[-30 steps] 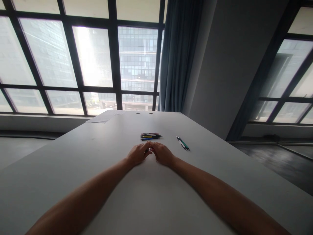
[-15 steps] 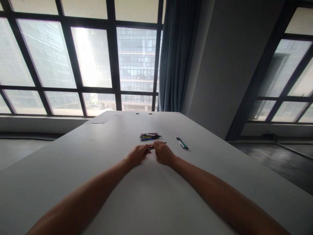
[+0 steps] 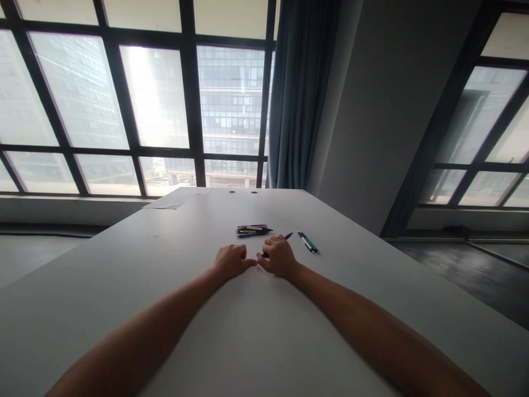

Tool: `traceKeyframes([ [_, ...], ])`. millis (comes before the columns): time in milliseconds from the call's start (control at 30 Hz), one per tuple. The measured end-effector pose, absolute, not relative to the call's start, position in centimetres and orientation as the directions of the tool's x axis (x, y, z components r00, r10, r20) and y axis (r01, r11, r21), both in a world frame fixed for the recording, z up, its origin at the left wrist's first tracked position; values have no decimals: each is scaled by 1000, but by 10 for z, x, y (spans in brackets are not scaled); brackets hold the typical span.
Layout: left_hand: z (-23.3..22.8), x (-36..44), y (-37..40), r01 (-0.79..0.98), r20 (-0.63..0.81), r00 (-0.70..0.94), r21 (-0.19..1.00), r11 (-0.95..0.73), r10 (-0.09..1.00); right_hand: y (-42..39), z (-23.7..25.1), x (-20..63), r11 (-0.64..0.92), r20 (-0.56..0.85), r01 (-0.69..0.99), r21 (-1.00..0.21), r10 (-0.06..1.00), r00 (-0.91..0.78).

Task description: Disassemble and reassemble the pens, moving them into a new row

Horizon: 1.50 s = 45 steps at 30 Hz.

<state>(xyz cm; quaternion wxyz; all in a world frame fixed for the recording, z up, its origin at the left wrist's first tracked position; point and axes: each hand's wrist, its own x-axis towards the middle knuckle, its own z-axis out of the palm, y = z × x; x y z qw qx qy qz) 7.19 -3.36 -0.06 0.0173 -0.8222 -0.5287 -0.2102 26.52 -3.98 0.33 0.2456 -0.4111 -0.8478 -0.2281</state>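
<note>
A black pen (image 3: 289,235) is in my right hand (image 3: 279,256), whose fingers are closed round it. Its pointed end sticks out to the upper right, and a dark bit shows between thumb and fingers. My left hand (image 3: 230,260) rests on the table just to the left, holding nothing that I can see. Its thumb is stretched toward my right thumb, apart from the loosely curled fingers. Beyond the hands lies a group of several pens (image 3: 253,231), side by side. To the right of my right hand lie two pens (image 3: 308,242), one green and one white and black.
Both forearms lie over a long white table (image 3: 264,336). Sheets of paper (image 3: 165,203) lie at its far left edge, and two dark round holes (image 3: 232,192) are near the far end. A blue curtain (image 3: 295,110) hangs beside the windows.
My left hand has let go of the pen, its thumb now extended. In my right hand the pen has shifted to the right and tilts more upward.
</note>
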Motion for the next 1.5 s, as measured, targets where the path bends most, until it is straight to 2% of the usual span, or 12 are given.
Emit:
traceKeyframes([
  [200, 2, 72, -36, 883, 337, 356, 184, -431, 872, -42, 6, 265, 602, 597, 772, 203, 549, -585],
  [600, 3, 72, -36, 884, 313, 358, 190, -427, 880, -42, 9, 264, 573, 571, 799, 183, 599, -561],
  [1133, 4, 73, -37, 889, 300, 352, 190, -418, 886, -39, 6, 267, 563, 569, 801, 202, 598, -564],
  [1267, 5, 73, -37, 890, 296, 353, 188, -416, 888, -33, 6, 272, 587, 625, 792, 168, 559, -546],
  [1367, 4, 73, -36, 889, 296, 354, 188, -417, 887, -31, 15, 278, 634, 729, 764, 119, 467, -501],
  [1433, 4, 74, -36, 889, 295, 354, 190, -417, 888, -30, 23, 285, 652, 806, 757, 38, 427, -409],
  [1500, 4, 74, -36, 887, 288, 356, 194, -418, 889, -26, 27, 292, 628, 848, 770, -114, 465, -253],
])
